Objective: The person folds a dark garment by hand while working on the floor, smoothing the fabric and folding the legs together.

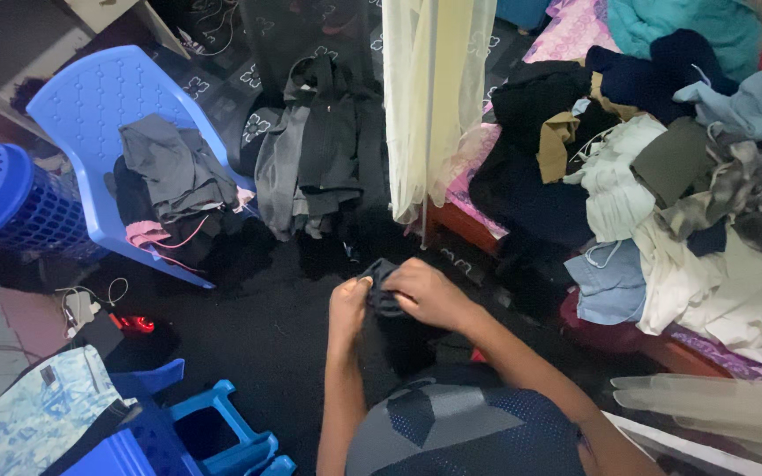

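Both hands grasp one small dark soft cloth garment (384, 286), held above the dark floor in front of you.

Your left hand (349, 304) and right hand (429, 293) pinch its bunched top edge; judge it light, limp, non-slippery, so grip along a hem.

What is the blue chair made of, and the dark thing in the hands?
The blue chair looks like moulded plastic: smooth, slightly shiny, with rows of small holes in its back. The dark garment held by the left hand and right hand seems soft cloth, matte, since it bunches and folds; the exact fabric cannot be told.
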